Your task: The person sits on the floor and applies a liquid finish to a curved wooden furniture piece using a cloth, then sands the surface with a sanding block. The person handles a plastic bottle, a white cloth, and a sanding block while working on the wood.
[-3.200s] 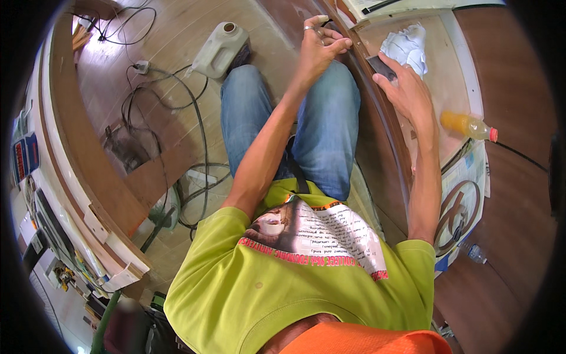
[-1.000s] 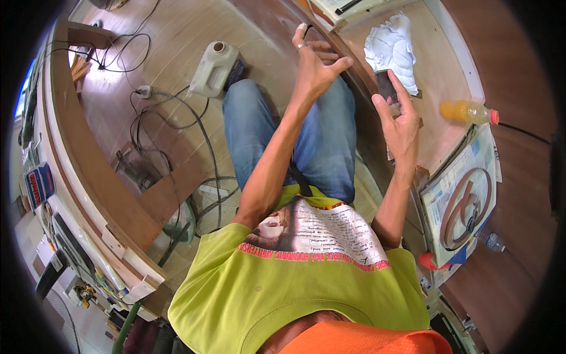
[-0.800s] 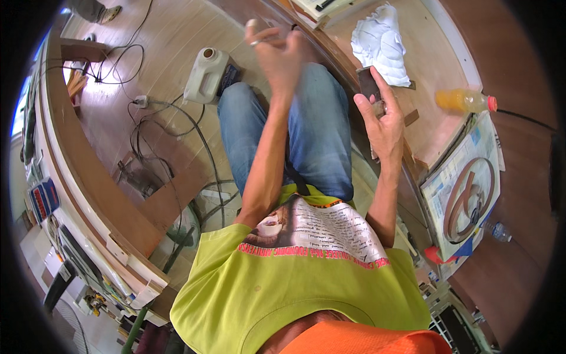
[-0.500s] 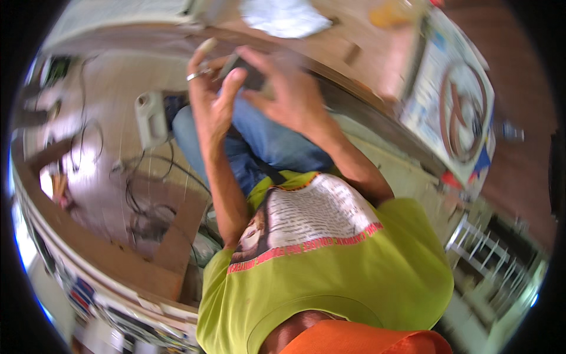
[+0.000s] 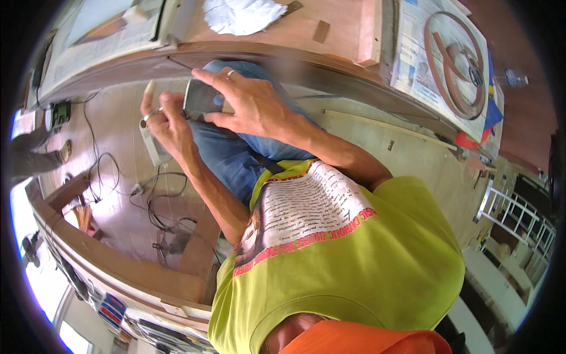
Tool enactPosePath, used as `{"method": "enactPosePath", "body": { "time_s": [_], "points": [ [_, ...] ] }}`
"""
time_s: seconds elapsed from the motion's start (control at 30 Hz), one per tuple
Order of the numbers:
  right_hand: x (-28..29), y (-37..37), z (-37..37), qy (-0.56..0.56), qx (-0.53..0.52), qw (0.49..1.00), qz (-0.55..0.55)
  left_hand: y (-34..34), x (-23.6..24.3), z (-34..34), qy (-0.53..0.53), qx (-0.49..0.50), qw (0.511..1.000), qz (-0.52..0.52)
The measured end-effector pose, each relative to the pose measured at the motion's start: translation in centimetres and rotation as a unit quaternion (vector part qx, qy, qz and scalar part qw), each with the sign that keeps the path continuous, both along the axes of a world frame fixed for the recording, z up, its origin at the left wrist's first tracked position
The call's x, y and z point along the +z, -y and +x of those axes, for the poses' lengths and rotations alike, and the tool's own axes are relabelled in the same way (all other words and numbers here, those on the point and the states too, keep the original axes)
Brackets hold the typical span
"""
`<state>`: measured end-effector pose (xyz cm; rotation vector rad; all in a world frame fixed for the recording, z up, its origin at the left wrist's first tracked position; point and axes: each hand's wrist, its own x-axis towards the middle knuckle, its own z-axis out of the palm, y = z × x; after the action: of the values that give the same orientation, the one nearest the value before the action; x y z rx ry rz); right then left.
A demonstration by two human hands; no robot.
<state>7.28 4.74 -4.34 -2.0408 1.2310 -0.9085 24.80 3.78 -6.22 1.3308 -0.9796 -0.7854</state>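
Note:
In front of my knees, my right hand (image 5: 256, 107) grips a flat grey rectangular plate (image 5: 201, 99) that looks like a scraper blade. Its fingers lie along the upper edge and its thumb along the lower one. My left hand (image 5: 172, 127) is at the plate's left edge, thumb and fingers curled together; whether it touches the plate or pinches something small I cannot tell. One finger of it points up with a pale, whitish tip (image 5: 150, 88). Each hand wears a ring. Below them are my jeans-clad legs (image 5: 218, 150).
Ahead runs a wooden panel (image 5: 277, 29) bearing a crumpled white cloth (image 5: 242, 15) and a small brown block (image 5: 321, 31). At right, curved brown strips (image 5: 433, 76) lie on newspaper. A white jug (image 5: 154, 147) and black cables (image 5: 150, 200) are on the left floor, near another person's legs (image 5: 35, 154).
Both hands have moved left and slightly down, with the plate turned flatter to view. My left hand's fingers have curled in. The view has shifted.

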Motion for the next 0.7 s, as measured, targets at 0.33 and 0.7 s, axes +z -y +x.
{"method": "enactPosePath", "body": {
  "time_s": [0.33,0.7],
  "points": [
    [2.5,1.2,1.5,-0.007,0.012,0.999,0.034,-0.6,0.8,2.5,-0.047,0.018,0.998,-0.048],
    [3.0,-1.1,8.0,0.028,0.144,0.989,-0.011,-6.1,4.0,5.2,0.067,0.093,0.993,-0.028]
  ]
}}
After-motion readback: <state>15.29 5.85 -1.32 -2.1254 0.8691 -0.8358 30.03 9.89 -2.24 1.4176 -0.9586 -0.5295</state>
